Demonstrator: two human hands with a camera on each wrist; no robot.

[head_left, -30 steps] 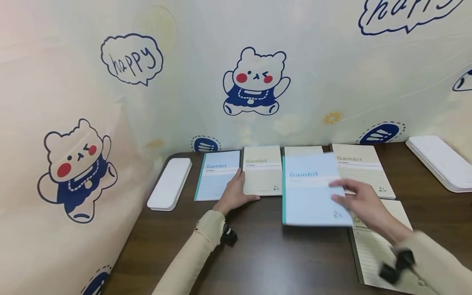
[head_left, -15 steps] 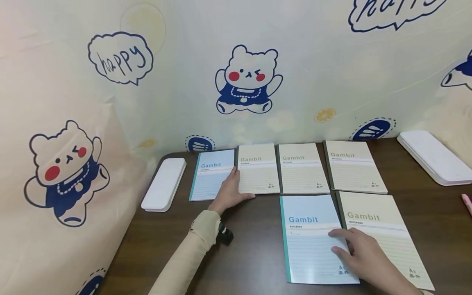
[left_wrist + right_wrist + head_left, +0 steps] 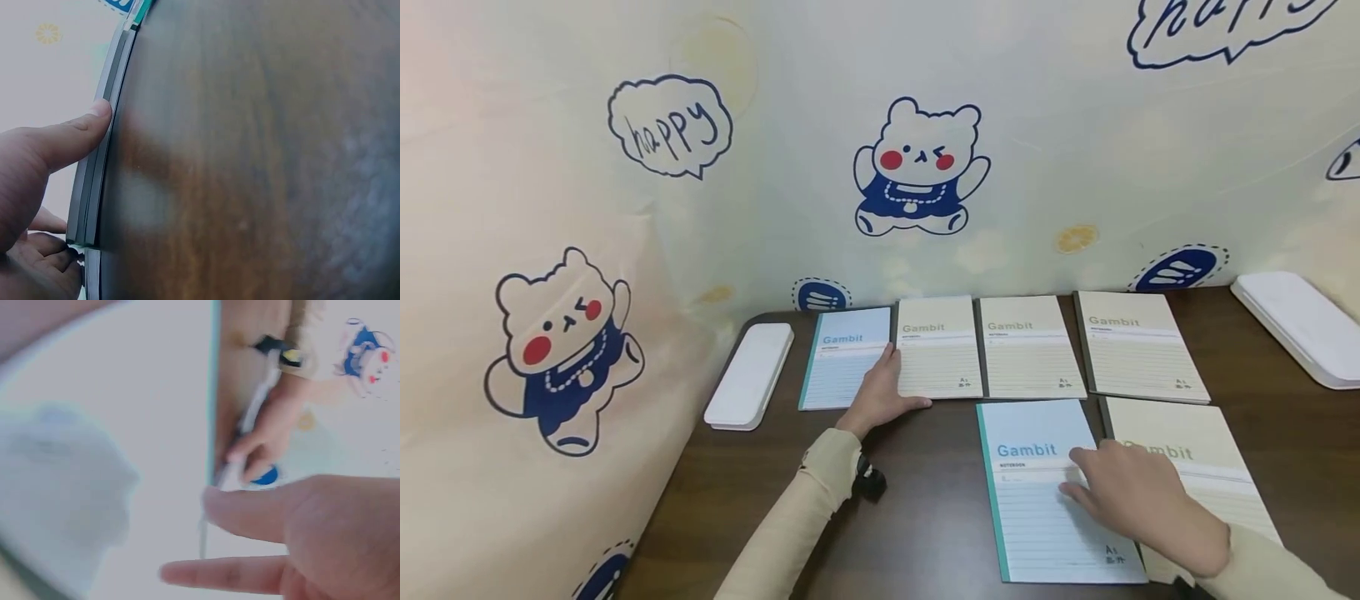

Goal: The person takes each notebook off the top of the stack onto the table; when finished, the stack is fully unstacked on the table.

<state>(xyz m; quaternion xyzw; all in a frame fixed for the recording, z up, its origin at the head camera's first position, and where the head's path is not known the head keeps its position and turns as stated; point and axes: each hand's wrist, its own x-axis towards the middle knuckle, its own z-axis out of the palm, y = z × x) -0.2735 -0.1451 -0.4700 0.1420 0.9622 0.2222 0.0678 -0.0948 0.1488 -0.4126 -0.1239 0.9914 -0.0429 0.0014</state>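
On the surface (image 3: 917, 525), the front blue notebook (image 3: 1037, 529) lies partly under the right hand (image 3: 1138, 492), thumb and index finger apart (contact is hard to judge, the wrist view being blurred); the left hand (image 3: 880, 396), fingers spread, touches a beige notebook (image 3: 942, 362).

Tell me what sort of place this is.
Looks like a desk area, maybe for study: notebooks lie on a brown table, with a bear-print backdrop behind.
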